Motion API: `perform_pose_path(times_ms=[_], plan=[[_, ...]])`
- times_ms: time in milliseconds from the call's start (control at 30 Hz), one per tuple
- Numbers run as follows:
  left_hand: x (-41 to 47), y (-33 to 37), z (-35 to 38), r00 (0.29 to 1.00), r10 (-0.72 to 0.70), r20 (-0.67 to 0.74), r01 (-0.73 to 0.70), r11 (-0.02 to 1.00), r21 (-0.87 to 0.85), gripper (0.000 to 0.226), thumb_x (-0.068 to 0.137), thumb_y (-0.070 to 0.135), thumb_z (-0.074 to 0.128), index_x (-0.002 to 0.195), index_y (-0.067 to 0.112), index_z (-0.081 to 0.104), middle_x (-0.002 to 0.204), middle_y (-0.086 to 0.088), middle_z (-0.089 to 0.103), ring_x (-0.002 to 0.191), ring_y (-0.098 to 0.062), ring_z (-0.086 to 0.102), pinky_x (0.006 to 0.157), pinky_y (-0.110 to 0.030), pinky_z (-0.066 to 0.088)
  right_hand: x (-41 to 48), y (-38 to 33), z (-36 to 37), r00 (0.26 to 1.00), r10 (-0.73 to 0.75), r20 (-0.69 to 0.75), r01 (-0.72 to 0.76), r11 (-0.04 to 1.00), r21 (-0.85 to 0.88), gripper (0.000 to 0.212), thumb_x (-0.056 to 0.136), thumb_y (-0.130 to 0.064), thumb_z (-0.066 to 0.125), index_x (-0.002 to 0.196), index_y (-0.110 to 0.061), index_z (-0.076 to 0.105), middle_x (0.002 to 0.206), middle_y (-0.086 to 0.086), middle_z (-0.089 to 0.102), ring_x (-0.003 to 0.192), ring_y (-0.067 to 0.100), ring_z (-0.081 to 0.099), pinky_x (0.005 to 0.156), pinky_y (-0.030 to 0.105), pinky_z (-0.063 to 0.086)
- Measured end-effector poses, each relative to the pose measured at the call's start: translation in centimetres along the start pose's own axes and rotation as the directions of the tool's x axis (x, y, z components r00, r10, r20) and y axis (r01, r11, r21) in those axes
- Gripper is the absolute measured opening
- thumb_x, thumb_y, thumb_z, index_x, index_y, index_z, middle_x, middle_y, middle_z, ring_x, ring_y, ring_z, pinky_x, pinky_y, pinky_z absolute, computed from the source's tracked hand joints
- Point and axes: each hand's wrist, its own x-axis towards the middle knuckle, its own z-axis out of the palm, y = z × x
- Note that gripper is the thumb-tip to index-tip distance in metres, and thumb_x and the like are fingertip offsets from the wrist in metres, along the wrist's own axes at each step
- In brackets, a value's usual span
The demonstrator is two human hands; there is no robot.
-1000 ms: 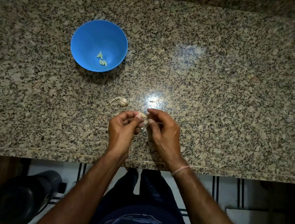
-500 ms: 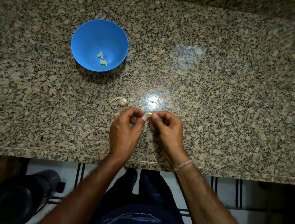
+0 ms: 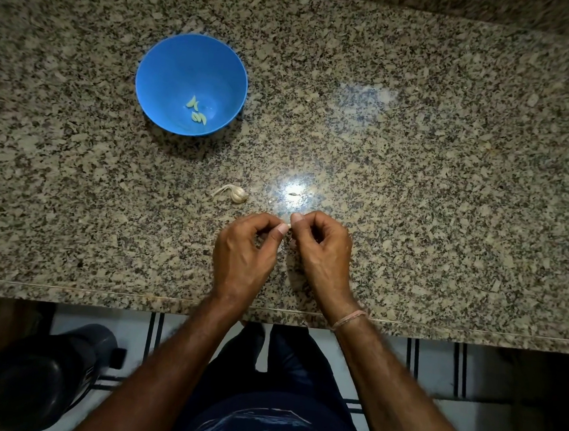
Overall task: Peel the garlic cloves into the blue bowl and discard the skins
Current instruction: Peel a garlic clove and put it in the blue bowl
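Note:
Near the counter's front edge, my left hand (image 3: 243,256) and my right hand (image 3: 321,253) meet thumb to thumb and pinch a small garlic clove (image 3: 288,225) between them; the fingers hide most of it. A pale piece of garlic bulb with a papery tail (image 3: 234,193) lies on the granite just beyond my left hand. The blue bowl (image 3: 172,64) stands at the far left, with several peeled cloves (image 3: 196,110) in its bottom.
The speckled granite counter (image 3: 433,194) stretches wide to the right, and its front edge runs just below my wrists. A tiny dark scrap (image 3: 294,194) lies in the light's glare beyond my hands. A dark bin-like container (image 3: 45,376) stands on the floor at lower left.
Both hands have drawn closer together and turned so that the thumbs meet over the clove. The bulb piece and the bowl have not moved.

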Motion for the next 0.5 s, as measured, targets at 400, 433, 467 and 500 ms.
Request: perform_pose_path(times_ms=[400, 433, 467, 500], plan=[[0.4, 0.9, 0.1, 0.971, -0.224, 0.088, 0.238, 0.945, -0.223, 0.011, 0.093, 0.033, 0.077, 0.093, 0.022, 0.077, 0.083, 0.005, 0.075, 0.078, -0.008, 0.07, 0.066, -0.02, 0.053, -0.4, -0.2, 0.4, 0.997, -0.016, -0.073, 0.017, 1.0, 0.014, 0.023, 0.099, -0.026, 0.071, 0.085, -0.008, 0.072, 0.076, 0.005, 0.07, 0.069, 0.015, 0.066, 0.066, 0.022, 0.057], [0.3, 1.0, 0.1, 0.965, -0.24, 0.105, 0.26, 0.93, -0.258, 0.011, 0.093, 0.032, 0.077, 0.093, 0.021, 0.078, 0.084, 0.004, 0.076, 0.08, -0.01, 0.072, 0.068, -0.023, 0.055, -0.4, -0.2, 0.3, 0.997, -0.026, -0.07, 0.028, 0.999, 0.024, 0.018, 0.099, -0.023, 0.072, 0.089, -0.008, 0.074, 0.08, 0.002, 0.073, 0.075, 0.011, 0.069, 0.071, 0.023, 0.059], [0.2, 1.0, 0.1, 0.953, -0.274, 0.132, 0.303, 0.897, -0.321, 0.01, 0.094, 0.03, 0.076, 0.095, 0.02, 0.078, 0.086, 0.002, 0.077, 0.083, -0.014, 0.074, 0.072, -0.028, 0.058, -0.4, -0.2, 0.2, 0.998, -0.016, -0.053, 0.019, 0.998, 0.062, 0.013, 0.099, -0.019, 0.072, 0.094, -0.008, 0.076, 0.086, 0.001, 0.075, 0.083, 0.011, 0.073, 0.077, 0.027, 0.062], [0.2, 1.0, 0.1, 0.931, -0.322, 0.17, 0.364, 0.836, -0.41, 0.01, 0.095, 0.026, 0.075, 0.098, 0.017, 0.078, 0.089, -0.001, 0.079, 0.088, -0.019, 0.076, 0.078, -0.035, 0.061, -0.4, -0.1, 0.0, 1.0, 0.001, -0.025, 0.001, 0.994, 0.109, 0.009, 0.098, -0.015, 0.071, 0.1, -0.008, 0.077, 0.094, 0.001, 0.077, 0.091, 0.013, 0.074, 0.084, 0.032, 0.063]])
